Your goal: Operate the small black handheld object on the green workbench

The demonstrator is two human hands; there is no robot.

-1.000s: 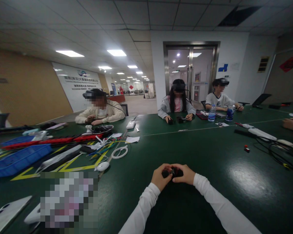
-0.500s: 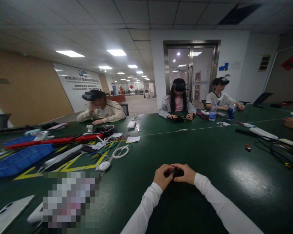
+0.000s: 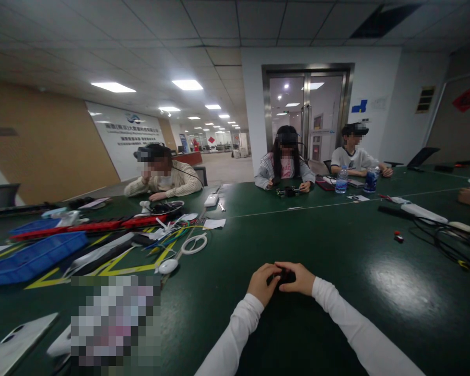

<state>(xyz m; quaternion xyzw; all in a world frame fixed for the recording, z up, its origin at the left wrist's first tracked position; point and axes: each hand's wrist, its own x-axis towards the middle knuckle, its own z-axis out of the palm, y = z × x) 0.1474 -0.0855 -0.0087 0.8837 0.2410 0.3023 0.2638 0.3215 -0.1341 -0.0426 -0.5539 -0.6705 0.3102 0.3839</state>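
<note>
Both hands closed on one item: left hand (image 3: 263,282) and right hand (image 3: 300,278) meet fingertip to fingertip, fingers curled in, and a small dark object (image 3: 282,275) is pinched between them. Only a black sliver of it shows in the gap between the thumbs and forefingers; its shape and make cannot be told. The object sits at the junction of the two hands, low over the green table (image 3: 337,313), near its front edge and roughly centred; whether it touches the surface cannot be told. White sleeves (image 3: 348,324) run back from both wrists toward the camera. Left of the hands, apart from them: a white oval device (image 3: 167,266), then a coiled white cable (image 3: 194,244), coloured wires (image 3: 168,235), a long red bar (image 3: 86,225) and a blue tray (image 3: 31,256). A white phone (image 3: 15,344) lies at the near left corner. To the right, well apart: a small red and black piece (image 3: 397,237) and black cables (image 3: 446,245). Across the table sit three other people wearing headsets; the middle one (image 3: 285,167) has both hands on dark parts, and a water bottle (image 3: 340,180) stands beside the one on the right (image 3: 354,154).
</note>
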